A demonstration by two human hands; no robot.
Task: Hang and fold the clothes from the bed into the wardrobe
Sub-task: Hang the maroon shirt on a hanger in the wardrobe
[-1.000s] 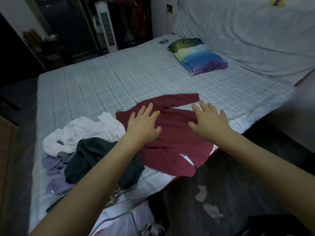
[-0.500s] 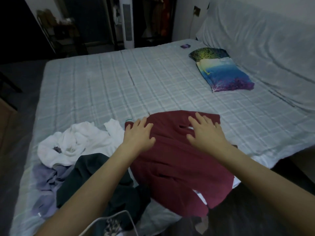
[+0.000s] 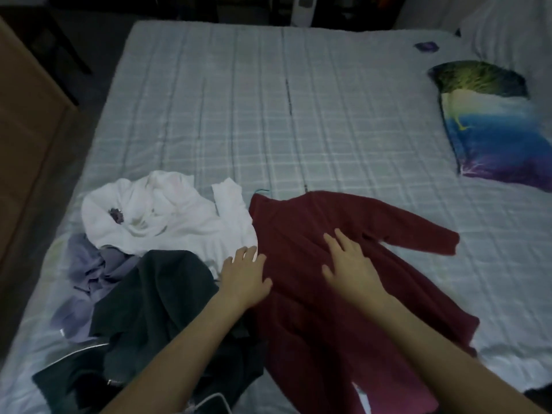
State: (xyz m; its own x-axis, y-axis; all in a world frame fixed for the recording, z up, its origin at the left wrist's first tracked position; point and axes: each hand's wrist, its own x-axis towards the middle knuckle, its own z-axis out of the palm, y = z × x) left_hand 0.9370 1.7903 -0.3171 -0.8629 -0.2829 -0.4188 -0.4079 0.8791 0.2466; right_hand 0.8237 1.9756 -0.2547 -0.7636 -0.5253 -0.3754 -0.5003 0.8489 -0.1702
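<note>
A dark red long-sleeved garment (image 3: 301, 234) lies spread on the checked bed sheet (image 3: 268, 115), one sleeve stretched to the right. My right hand (image 3: 349, 264) rests flat on its middle, fingers straight. At the garment's left edge my left hand (image 3: 245, 276) lies flat with straight fingers, beside a white garment (image 3: 155, 216). A dark green garment (image 3: 155, 294) and a lilac one (image 3: 86, 264) are heaped to the left. A white hanger (image 3: 215, 401) peeks out at the bottom.
A colourful pillow (image 3: 490, 127) lies at the bed's right side with a small purple item (image 3: 427, 46) behind it. A brown wooden panel (image 3: 27, 115) stands left of the bed. A white tower fan (image 3: 301, 10) stands beyond the far edge.
The view has swung left and down over the bed. Both hands have slid down the red garment toward me, and its right sleeve now lies stretched out to the right.
</note>
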